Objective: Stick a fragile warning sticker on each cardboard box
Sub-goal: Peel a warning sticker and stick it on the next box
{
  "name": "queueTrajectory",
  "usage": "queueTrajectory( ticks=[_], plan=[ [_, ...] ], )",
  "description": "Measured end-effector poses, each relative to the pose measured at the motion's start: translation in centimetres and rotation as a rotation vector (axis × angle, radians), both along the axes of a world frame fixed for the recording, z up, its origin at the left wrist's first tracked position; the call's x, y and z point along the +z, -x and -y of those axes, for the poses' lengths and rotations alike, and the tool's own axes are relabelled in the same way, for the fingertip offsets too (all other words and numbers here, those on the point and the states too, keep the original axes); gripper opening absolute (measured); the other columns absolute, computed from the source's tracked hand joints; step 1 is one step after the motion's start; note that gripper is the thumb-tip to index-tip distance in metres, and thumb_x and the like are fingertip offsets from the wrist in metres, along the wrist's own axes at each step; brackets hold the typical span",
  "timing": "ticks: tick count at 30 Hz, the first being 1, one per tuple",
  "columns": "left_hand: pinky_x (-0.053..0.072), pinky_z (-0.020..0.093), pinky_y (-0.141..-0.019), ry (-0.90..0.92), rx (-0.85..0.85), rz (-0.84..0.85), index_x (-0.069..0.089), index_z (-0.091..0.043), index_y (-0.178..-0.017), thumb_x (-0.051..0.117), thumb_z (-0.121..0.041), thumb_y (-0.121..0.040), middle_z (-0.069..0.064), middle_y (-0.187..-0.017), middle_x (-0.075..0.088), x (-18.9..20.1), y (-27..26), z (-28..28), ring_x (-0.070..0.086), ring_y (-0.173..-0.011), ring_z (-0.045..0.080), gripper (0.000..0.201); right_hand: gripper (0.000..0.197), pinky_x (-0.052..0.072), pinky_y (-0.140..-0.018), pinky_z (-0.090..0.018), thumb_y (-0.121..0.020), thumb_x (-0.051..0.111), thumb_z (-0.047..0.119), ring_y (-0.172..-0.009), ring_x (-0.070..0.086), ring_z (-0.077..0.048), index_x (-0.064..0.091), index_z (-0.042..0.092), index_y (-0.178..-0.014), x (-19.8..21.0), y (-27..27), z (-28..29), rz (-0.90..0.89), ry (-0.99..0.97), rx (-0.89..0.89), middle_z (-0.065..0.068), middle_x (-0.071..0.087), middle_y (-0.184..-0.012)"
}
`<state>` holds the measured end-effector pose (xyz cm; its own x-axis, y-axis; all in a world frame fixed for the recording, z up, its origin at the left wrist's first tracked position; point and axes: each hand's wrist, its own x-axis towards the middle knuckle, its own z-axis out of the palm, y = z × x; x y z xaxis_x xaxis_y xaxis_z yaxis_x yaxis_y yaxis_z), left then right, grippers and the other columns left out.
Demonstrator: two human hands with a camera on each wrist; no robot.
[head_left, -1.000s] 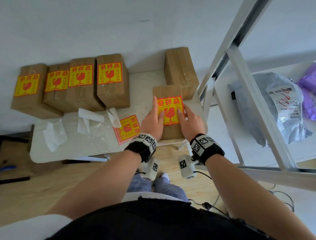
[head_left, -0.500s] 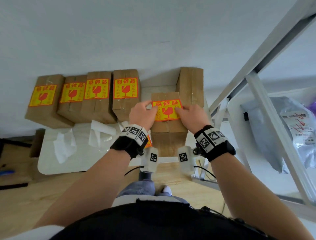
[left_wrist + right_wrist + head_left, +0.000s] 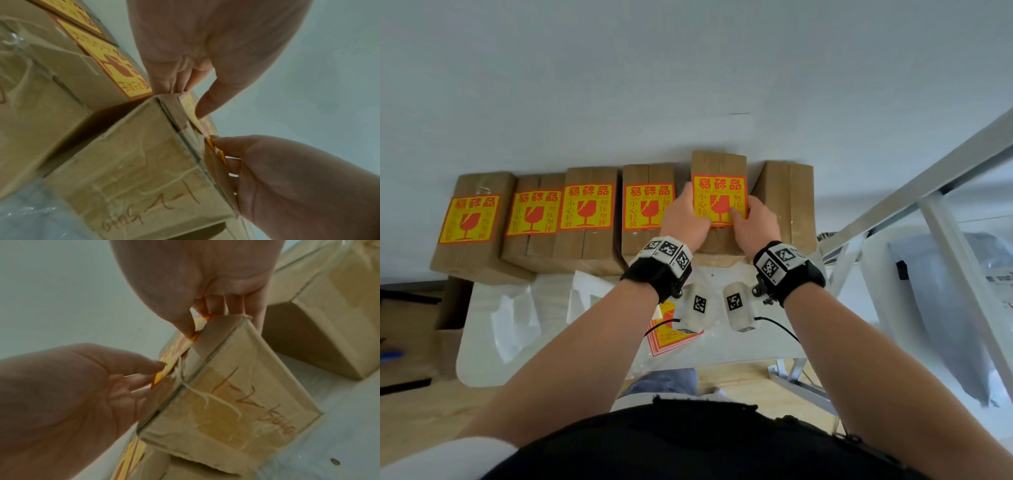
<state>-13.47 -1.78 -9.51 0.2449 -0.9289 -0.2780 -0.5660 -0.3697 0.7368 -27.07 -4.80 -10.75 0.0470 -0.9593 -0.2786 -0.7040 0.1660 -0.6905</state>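
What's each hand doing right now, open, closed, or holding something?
Left hand: closed, gripping the left side of the stickered box, thumb on its sticker.
Right hand: closed, gripping the same box's right side, thumb on the sticker.

A white table (image 3: pixel 756 349) is standing against a pale grey wall (image 3: pixel 688 68), with a few peeled-off white backing papers (image 3: pixel 515 323) lying crumpled on its left part. To the right, a white metal rack (image 3: pixel 959 246) is rising at a slant, and a grey plastic mailing bag (image 3: pixel 935 308) is lying on its shelf. Wooden flooring (image 3: pixel 421 411) is showing below the table.
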Motion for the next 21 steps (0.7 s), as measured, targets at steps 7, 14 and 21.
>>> queueTrajectory(
  ticks=[7,14,21],
  plan=[
    [0.024,0.030,-0.116,0.002,-0.079,0.236,0.026,-0.007,-0.153,0.064,-0.001,-0.089,0.009,-0.159,0.027,-2.5,-1.1,0.4,0.026,-0.146,0.023,0.075,0.047,0.044,-0.088,-0.030,-0.099,0.053,0.028,-0.114,0.060,-0.027,0.039,0.018,-0.143,-3.2,-0.9,1.0,0.050,-0.080,-0.022,-0.005,0.062,-0.129],
    [0.025,0.034,-0.117,0.183,-0.177,0.384,0.049,-0.007,-0.141,0.064,-0.001,-0.088,0.012,-0.153,0.037,-3.1,-1.2,0.2,0.031,-0.143,0.027,0.055,0.054,0.043,-0.102,-0.040,-0.096,0.057,0.026,-0.126,0.050,-0.027,0.037,0.014,-0.144,-3.7,-0.9,0.5,-0.075,0.200,0.066,-0.009,0.052,-0.138],
    [0.029,0.030,-0.115,0.264,-0.188,0.276,0.052,-0.011,-0.139,0.062,-0.009,-0.090,0.007,-0.145,0.048,-2.6,0.6,0.2,0.038,-0.137,0.022,0.050,0.101,0.005,-0.118,-0.058,-0.072,0.071,0.035,-0.146,0.006,-0.044,0.011,0.027,-0.153,-2.7,3.0,0.5,-0.478,0.230,-0.166,-0.016,0.005,-0.161]
  ],
)
